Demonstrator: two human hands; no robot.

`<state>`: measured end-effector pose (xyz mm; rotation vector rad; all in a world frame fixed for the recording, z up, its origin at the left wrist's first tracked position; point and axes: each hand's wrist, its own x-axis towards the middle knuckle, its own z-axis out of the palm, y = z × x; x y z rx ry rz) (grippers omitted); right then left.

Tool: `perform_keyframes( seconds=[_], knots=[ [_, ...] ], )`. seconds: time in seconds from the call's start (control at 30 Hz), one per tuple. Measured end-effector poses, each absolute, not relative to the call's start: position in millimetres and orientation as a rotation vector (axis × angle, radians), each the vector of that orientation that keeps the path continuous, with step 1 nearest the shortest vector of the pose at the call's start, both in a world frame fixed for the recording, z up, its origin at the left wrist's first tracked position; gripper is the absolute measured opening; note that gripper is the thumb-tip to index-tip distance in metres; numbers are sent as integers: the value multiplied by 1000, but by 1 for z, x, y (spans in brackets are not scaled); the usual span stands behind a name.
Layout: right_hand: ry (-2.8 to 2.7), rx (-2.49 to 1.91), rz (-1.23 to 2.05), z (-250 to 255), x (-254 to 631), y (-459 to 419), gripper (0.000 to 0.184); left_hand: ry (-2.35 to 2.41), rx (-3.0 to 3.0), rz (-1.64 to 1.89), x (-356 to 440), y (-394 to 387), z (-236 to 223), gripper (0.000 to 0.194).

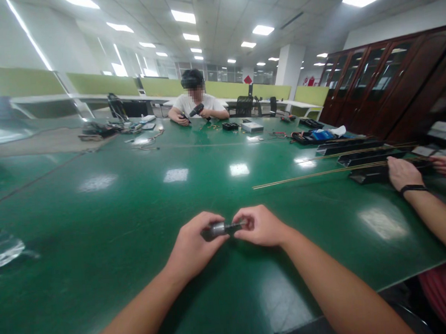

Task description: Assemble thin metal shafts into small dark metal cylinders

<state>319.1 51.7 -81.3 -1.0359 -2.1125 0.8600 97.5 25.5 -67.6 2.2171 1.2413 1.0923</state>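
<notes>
Over the green table (142, 202), my left hand (192, 242) is closed around a short grey metal cylinder (219, 228) between thumb and fingers. A thin dark shaft (232, 227) sticks out of the cylinder toward the right. My right hand (262, 226) pinches the far end of that shaft, its fingers curled over the tip. The fingers hide part of both pieces, so their exact kind is unclear. Both hands are close together, near the middle of the view.
At right, a co-worker's hand (405, 173) with a black wristband rests by black channel pieces (370, 173) and long thin brass-coloured rods (303, 178). Across the table a person (204, 102) holds a power drill (197, 109). A blue item (324, 134) lies among tools.
</notes>
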Motion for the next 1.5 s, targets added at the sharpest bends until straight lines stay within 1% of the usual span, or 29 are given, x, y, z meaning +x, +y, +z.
perform_keyframes(
  seconds=[0.57,0.93,1.5],
  knots=[
    [-2139,-977,808,-79,316,49,26,1137,2252,1043,99,25,-70,16],
    [-2137,-899,718,-74,313,45,19,1123,2251,1032,99,26,-71,17],
    [-2152,-899,693,-78,311,46,11,1150,2252,1047,99,27,-74,16]
  ],
)
